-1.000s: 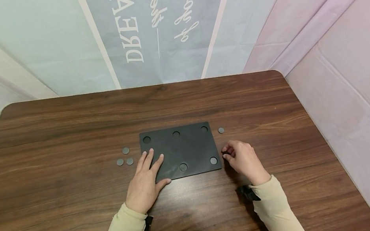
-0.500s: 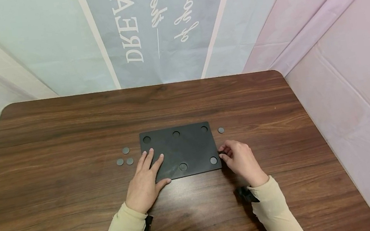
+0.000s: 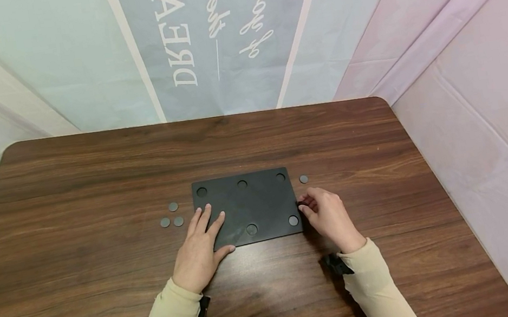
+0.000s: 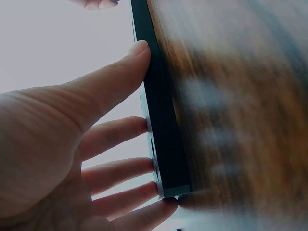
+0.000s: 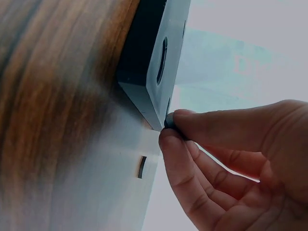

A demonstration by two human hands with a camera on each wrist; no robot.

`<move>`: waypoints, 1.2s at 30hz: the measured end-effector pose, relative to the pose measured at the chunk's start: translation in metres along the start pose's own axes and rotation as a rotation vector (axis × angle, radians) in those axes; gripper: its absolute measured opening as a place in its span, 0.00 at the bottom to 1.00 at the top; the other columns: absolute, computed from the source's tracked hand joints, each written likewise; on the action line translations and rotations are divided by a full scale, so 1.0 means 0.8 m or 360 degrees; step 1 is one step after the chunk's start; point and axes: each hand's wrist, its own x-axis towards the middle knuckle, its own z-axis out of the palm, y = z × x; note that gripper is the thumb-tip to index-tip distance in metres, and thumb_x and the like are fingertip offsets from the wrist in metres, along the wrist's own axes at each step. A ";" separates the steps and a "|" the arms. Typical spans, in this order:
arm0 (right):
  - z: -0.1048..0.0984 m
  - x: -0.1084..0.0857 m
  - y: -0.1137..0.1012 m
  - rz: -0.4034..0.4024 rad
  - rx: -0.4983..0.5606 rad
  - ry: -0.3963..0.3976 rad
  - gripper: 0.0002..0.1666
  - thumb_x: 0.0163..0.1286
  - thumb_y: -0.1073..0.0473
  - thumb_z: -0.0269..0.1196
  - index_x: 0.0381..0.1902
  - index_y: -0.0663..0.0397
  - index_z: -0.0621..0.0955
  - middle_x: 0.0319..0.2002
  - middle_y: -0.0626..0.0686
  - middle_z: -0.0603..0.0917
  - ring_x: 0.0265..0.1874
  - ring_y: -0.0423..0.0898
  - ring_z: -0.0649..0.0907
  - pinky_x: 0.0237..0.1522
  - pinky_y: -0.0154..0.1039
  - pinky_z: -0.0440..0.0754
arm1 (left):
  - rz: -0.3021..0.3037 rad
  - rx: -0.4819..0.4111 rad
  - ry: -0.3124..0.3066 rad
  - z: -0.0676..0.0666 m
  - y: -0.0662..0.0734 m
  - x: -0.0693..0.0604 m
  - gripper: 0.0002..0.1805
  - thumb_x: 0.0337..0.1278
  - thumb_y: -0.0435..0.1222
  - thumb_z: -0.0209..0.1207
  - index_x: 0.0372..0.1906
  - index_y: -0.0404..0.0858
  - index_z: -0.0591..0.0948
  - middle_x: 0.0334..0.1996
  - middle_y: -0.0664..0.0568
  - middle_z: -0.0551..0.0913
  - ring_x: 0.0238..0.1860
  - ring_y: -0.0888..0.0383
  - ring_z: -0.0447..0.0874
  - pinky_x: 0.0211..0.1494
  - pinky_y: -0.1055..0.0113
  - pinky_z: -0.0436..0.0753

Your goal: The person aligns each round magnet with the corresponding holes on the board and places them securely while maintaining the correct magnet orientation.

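Note:
A black rectangular plate [image 3: 260, 201] with round recesses lies on the table; its near right recess holds a grey disc [image 3: 293, 220]. The left hand [image 3: 195, 255] rests with spread fingers on the plate's left part, its thumb at the near edge. Beside the plate's right edge, the right hand [image 3: 332, 218] pinches a small dark disc [image 5: 170, 121] between thumb and index finger. In the left wrist view, the left thumb and fingertips touch the plate [image 4: 163, 120]. Whether the near middle recess holds a disc, I cannot tell.
Three grey discs [image 3: 173, 206] lie left of the plate on the wooden table [image 3: 93, 204]. One more disc [image 3: 303, 179] lies right of its far right corner. A printed cloth [image 3: 234, 90] hangs behind the table.
The right hand has moved slightly left and away from the body, closer to the plate's right edge, with the disc still pinched. The left hand has stayed in place.

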 end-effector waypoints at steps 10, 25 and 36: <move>0.002 0.006 0.001 -0.0054 0.0040 0.0036 0.06 0.59 0.72 0.65 0.36 0.62 0.83 0.32 0.56 0.85 0.31 0.49 0.85 0.33 0.42 0.84 | -0.0004 -0.0005 0.0003 0.002 -0.001 0.000 0.37 0.46 0.43 0.71 0.64 0.37 0.74 0.69 0.36 0.64 0.71 0.39 0.58 0.50 0.50 0.82; 0.004 0.021 0.001 -0.0067 0.0071 0.0024 0.06 0.60 0.73 0.64 0.37 0.63 0.83 0.34 0.57 0.86 0.33 0.50 0.85 0.36 0.43 0.85 | -0.0006 -0.0012 0.0001 0.002 -0.001 -0.001 0.38 0.46 0.43 0.71 0.64 0.37 0.74 0.70 0.37 0.64 0.71 0.39 0.58 0.48 0.51 0.82; 0.004 0.032 0.001 -0.0093 0.0064 0.0018 0.05 0.61 0.73 0.64 0.35 0.62 0.82 0.33 0.57 0.86 0.33 0.50 0.86 0.36 0.44 0.85 | -0.0002 -0.0008 0.0003 0.003 -0.001 0.000 0.38 0.46 0.43 0.71 0.65 0.37 0.74 0.69 0.36 0.64 0.71 0.39 0.58 0.51 0.51 0.82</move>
